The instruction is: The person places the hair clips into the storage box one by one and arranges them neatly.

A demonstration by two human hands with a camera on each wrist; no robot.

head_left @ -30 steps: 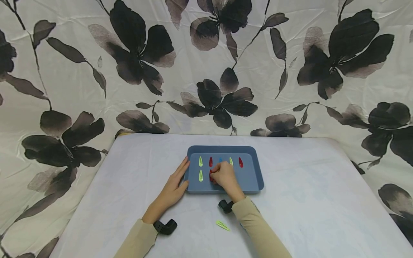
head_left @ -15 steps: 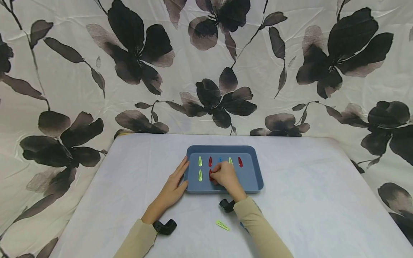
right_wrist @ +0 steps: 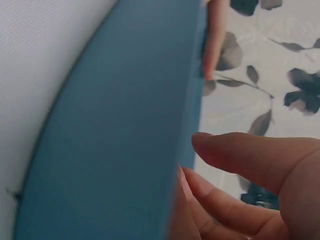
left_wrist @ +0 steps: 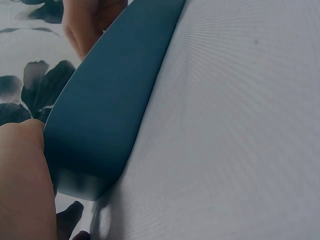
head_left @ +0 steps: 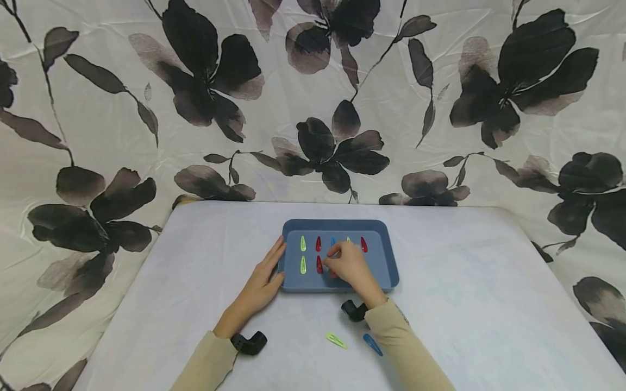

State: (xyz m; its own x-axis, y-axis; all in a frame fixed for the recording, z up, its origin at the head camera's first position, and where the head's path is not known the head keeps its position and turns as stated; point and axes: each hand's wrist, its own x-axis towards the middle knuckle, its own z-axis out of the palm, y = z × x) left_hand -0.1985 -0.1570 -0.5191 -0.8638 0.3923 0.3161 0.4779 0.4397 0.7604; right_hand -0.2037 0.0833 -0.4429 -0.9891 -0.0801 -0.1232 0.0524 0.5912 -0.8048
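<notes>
A blue-grey tray holds snap hair clips in two rows. The far row has a yellow-green clip, a red clip, a partly covered blue clip, another yellow-green one and a red clip. In the near row lie a yellow-green clip and a red clip. My right hand hovers just right of that near red clip; the right wrist view shows its thumb and fingers apart. With fingers extended, my left hand rests against the tray's left side.
On the white-covered table, a yellow-green clip and a blue clip lie in front of the tray, the blue one beside my right sleeve. A floral cloth hangs behind the table.
My right hand has let go of the near-row red clip and shifted slightly right, uncovering it. The blue clip on the table now shows fully beside the sleeve. The left hand stays put.
</notes>
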